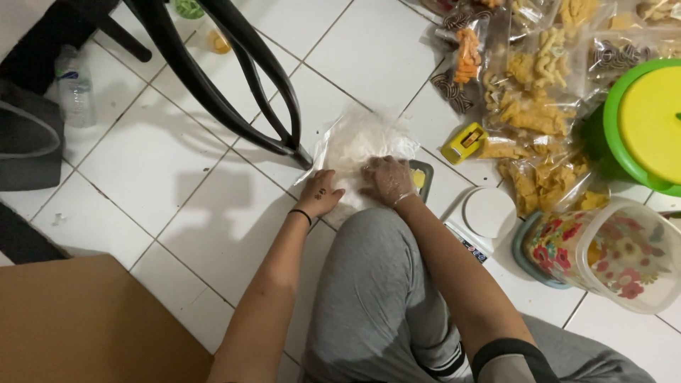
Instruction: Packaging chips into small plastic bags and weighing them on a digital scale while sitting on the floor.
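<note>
Plastic bags [358,142], clear and crinkled, are lying in a loose heap on the white tiled floor [149,163] just ahead of the person's knees, and both hands are resting on the heap's near edge.

Starting at the left, a water bottle [73,89] is standing by a dark bag, well apart from the work, and a black chair leg [234,92] is ending right beside the heap's left corner. A bag tugged that way is likely to be snagging on the chair foot.

The left hand [319,193] is lying bare, fingers curled loosely against the film; whether its grip is pinching a sheet I cannot tell. The right hand [387,180] is wearing a thin clear glove, fingers spread and pressing down on the plastic. Glove on film is looking slippery, so several sheets could be sliding off together instead of one.

Just beyond the right hand, a small dark tray [423,176] is peeking from under the heap, and a yellow tape dispenser [463,142] is sitting near it. Further right, a white kitchen scale [488,213], packed snack bags [539,113] and a flowered container [617,255] are crowding close; a sweeping elbow could be knocking the scale or tipping the container.
</note>
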